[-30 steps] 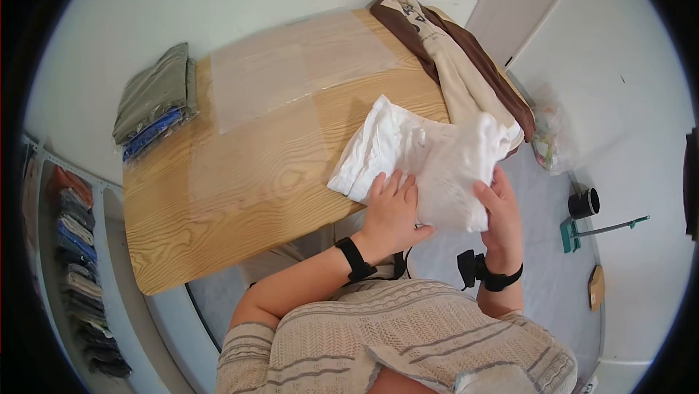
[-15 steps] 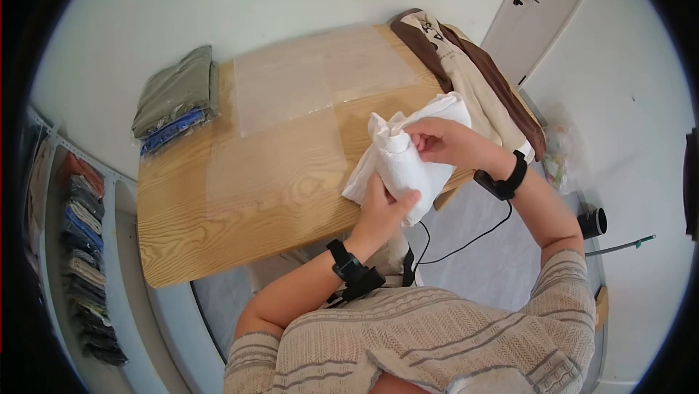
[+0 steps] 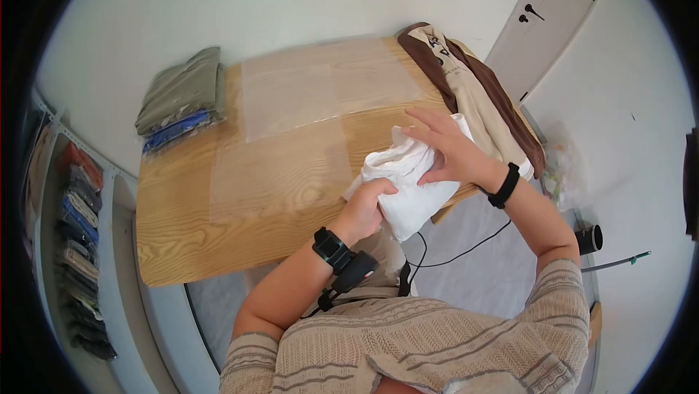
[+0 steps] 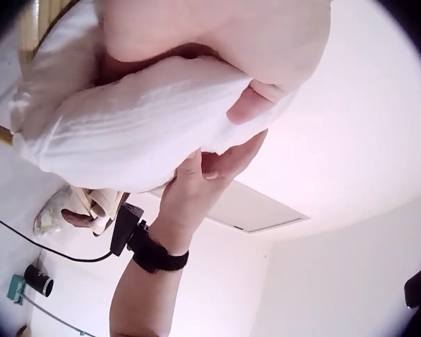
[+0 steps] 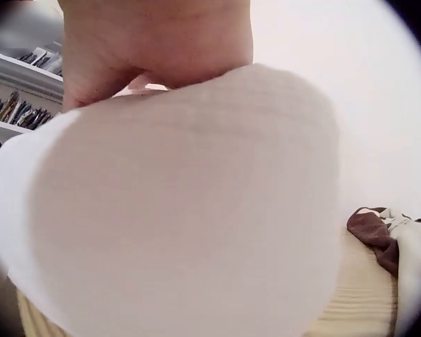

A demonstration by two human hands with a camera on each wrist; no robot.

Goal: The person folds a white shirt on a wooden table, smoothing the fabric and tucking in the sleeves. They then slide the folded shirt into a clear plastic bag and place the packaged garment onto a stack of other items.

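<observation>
A bunched white cloth (image 3: pixel 413 205) is held up over the front right edge of the table. My left hand (image 3: pixel 362 208) grips its left side, the thumb lying over the cloth; in the left wrist view that thumb (image 4: pixel 251 105) presses on the white fabric (image 4: pixel 147 119). Fingers spread, my right hand (image 3: pixel 448 148) is at the cloth's upper right side, its thumb against the fabric. White fabric (image 5: pixel 196 210) fills most of the right wrist view and hides the fingertips of the right hand (image 5: pixel 154 42).
Clear plastic bags (image 3: pixel 291 95) lie flat on the wooden table (image 3: pixel 175 241). Folded grey-green and blue garments in plastic (image 3: pixel 182 92) are at the back left. A brown and cream garment (image 3: pixel 473 95) lies along the right edge. Shelves of folded clothes (image 3: pixel 81 234) stand at the left.
The white cloth, spread out before, is now gathered into a bundle. My left hand has moved from lying on it to gripping it; my right hand has moved to its upper side and its fingers have spread.
</observation>
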